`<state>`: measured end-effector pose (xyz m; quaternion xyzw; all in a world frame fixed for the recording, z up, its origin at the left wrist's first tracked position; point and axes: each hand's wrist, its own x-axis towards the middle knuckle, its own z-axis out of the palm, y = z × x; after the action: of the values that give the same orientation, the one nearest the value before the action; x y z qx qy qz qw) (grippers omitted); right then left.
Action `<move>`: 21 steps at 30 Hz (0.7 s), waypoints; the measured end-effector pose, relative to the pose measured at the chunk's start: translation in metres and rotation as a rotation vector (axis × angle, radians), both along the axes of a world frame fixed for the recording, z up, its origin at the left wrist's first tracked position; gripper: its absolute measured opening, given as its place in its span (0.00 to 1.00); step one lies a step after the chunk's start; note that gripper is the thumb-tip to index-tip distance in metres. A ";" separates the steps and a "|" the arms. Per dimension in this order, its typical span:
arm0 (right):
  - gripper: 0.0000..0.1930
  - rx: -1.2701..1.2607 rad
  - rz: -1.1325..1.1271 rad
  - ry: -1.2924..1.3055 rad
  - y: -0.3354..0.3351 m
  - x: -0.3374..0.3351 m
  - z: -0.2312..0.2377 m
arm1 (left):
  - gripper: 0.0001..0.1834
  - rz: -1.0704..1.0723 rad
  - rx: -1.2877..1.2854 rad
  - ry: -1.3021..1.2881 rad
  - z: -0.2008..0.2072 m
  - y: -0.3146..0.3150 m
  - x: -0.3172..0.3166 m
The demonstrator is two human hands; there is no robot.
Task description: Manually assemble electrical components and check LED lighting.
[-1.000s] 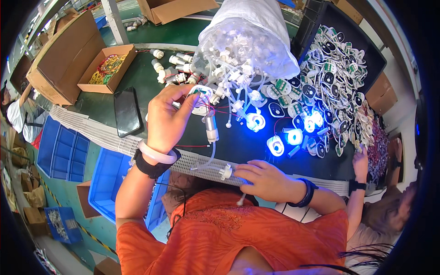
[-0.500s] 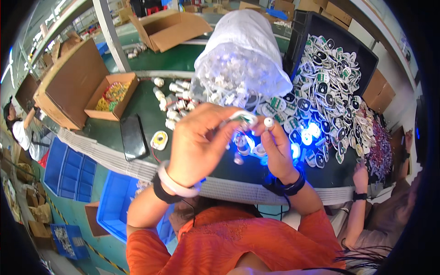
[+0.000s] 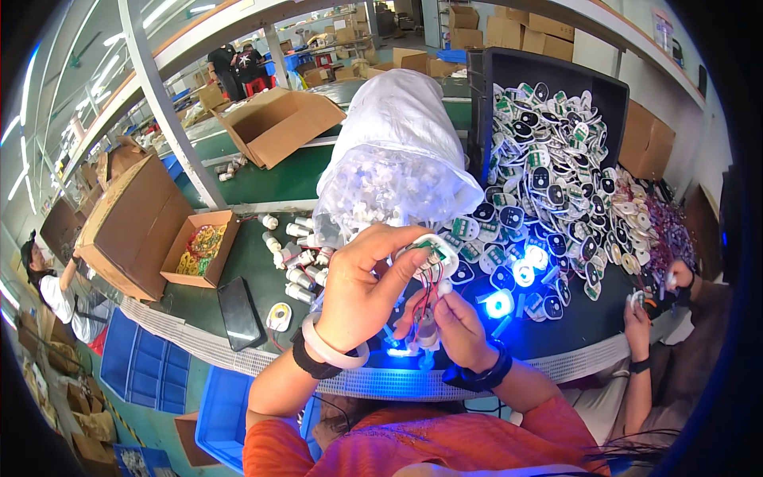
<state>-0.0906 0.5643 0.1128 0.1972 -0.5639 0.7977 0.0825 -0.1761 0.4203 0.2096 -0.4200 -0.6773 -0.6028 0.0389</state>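
- Left hand (image 3: 367, 288) pinches a white panel (image 3: 448, 254) over the near bench (image 3: 584, 322); wires (image 3: 431, 278) already run toward a motor (image 3: 427, 329)
- Right hand (image 3: 458, 326) grips a small white fitting (image 3: 444, 287)
- Many loose panels (image 3: 548, 179) lie heaped right

Bright rm; ceiling tubes (image 3: 159, 13) upper L; blue LEDs (image 3: 499, 304) glare, blown out; fisheye bend, blk edges.

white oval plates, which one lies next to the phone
The yellow-ringed plate, alone just right of the black phone; another plate is in the left hand, and most others lie in or near the heap farther right.
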 end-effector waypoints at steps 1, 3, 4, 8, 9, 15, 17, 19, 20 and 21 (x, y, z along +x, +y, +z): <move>0.20 -0.005 -0.009 0.014 -0.001 0.000 0.000 | 0.10 0.003 -0.005 0.004 -0.001 0.001 -0.002; 0.19 -0.004 0.059 0.061 0.002 -0.001 0.002 | 0.10 -0.028 0.026 -0.008 -0.003 0.001 -0.002; 0.19 0.023 0.047 0.060 0.002 0.000 0.004 | 0.10 -0.032 0.018 -0.017 -0.002 0.000 -0.001; 0.20 0.054 0.040 0.036 0.004 0.001 0.003 | 0.10 -0.035 0.011 0.007 -0.001 0.000 0.001; 0.20 0.078 0.033 0.009 0.005 0.000 0.002 | 0.10 -0.027 0.009 0.007 -0.002 0.000 0.001; 0.21 0.145 -0.002 0.067 0.001 0.001 0.003 | 0.11 -0.004 0.041 -0.008 -0.006 -0.005 0.003; 0.19 0.181 0.005 0.035 0.004 -0.001 0.001 | 0.11 -0.007 0.041 -0.025 -0.006 -0.005 0.003; 0.17 0.202 -0.036 0.060 0.003 -0.003 -0.004 | 0.11 -0.010 0.041 -0.041 -0.005 -0.007 0.003; 0.17 0.203 -0.032 0.059 0.002 -0.002 -0.004 | 0.11 -0.015 0.021 -0.010 -0.006 -0.008 0.002; 0.16 0.221 -0.049 0.054 0.001 -0.002 -0.003 | 0.12 -0.020 0.001 0.022 -0.006 -0.009 0.001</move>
<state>-0.0922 0.5656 0.1096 0.2126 -0.6506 0.7229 0.0948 -0.1750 0.4113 0.2039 -0.4333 -0.6723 -0.5989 0.0403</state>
